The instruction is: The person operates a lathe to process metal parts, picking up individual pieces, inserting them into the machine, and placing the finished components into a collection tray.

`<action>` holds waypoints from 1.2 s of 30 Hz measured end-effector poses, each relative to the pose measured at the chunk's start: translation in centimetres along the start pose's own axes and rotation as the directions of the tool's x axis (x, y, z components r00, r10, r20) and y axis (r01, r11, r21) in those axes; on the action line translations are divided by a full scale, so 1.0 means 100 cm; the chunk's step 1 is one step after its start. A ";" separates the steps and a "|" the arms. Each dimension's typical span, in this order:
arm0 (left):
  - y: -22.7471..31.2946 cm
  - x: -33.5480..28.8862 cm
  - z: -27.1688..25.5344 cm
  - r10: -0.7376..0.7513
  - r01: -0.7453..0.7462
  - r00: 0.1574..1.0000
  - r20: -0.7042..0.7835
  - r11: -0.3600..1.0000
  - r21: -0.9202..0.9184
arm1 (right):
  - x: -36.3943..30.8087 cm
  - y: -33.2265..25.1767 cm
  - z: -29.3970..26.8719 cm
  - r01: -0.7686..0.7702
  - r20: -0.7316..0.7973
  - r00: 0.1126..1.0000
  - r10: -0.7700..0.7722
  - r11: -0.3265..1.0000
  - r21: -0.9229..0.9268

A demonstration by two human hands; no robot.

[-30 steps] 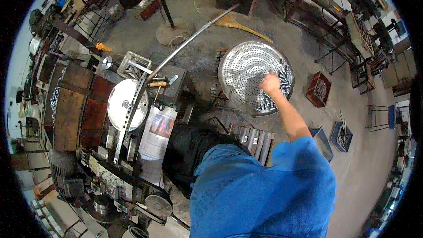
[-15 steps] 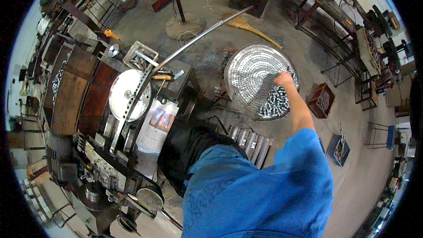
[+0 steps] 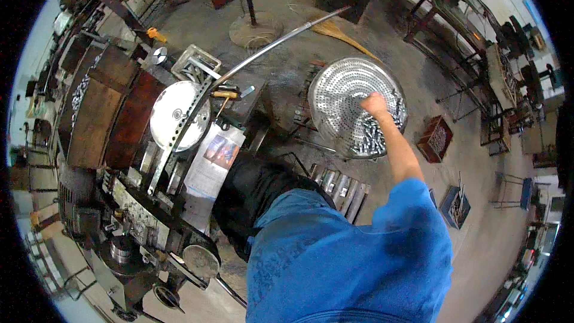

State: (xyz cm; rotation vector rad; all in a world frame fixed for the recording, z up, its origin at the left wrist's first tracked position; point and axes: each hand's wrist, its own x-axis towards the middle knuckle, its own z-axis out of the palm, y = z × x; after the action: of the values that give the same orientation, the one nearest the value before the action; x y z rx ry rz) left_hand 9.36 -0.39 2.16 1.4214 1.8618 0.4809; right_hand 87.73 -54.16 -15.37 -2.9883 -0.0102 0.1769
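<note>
My right hand [image 3: 376, 104] reaches out over a large round perforated metal basin [image 3: 338, 93] on the floor to my right. The basin holds several small shiny metal cylinders [image 3: 371, 140], heaped at its near right side. The fingers look curled, right above that heap; whether they hold a piece cannot be told at this size. My left hand is not in view: the blue shirt and dark trousers hide that side.
A lathe-like machine [image 3: 137, 203] with a round silver disc [image 3: 179, 113] and a long curved metal bar [image 3: 269, 48] stands to my left. Brown boxes [image 3: 113, 110] lie beyond it. A red crate [image 3: 436, 137], metal racks [image 3: 466, 30] and a broom [image 3: 344, 36] surround the basin.
My right hand has moved from the basin's far rim down toward the heap of metal pieces. My head has tilted, shifting the whole scene slightly.
</note>
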 end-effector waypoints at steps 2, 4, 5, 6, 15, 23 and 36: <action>0.033 -0.007 0.006 0.199 -0.135 0.980 -0.010 0.701 0.700 | -0.013 -0.028 0.007 0.150 -0.035 0.988 -0.147 0.982 0.115; 0.119 -0.064 0.037 0.438 -0.197 0.899 0.008 0.388 0.900 | -0.037 -0.093 0.010 0.387 -0.066 0.916 -0.395 0.832 0.397; 0.139 -0.072 0.050 0.478 -0.322 0.878 -0.007 0.603 0.730 | -0.057 -0.137 -0.002 0.524 -0.080 0.804 -0.590 0.638 0.564; 0.154 -0.070 0.059 0.519 -0.438 0.854 -0.035 0.754 0.489 | -0.077 -0.181 -0.003 0.612 -0.110 0.713 -0.692 0.538 0.580; 0.246 -0.093 0.225 0.487 -0.273 0.763 0.425 0.839 -0.471 | -0.281 -0.432 -0.121 0.502 -0.605 -0.044 -0.795 -0.541 0.674; 0.249 -0.104 0.217 0.591 -0.341 0.616 0.521 0.796 -0.500 | -0.299 -0.438 -0.129 0.677 -0.451 -0.255 -0.855 -0.491 0.548; 0.172 -0.052 0.047 0.480 -0.486 0.873 -0.089 0.836 -0.256 | -0.341 -0.628 -0.141 0.819 -0.101 -0.557 -0.824 -0.566 0.096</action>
State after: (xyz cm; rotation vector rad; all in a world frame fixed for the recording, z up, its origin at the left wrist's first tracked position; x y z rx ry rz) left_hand 24.91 -0.44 12.40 1.6938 1.3660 0.9644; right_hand 55.69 5.34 11.75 -1.3032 -2.5154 -0.0539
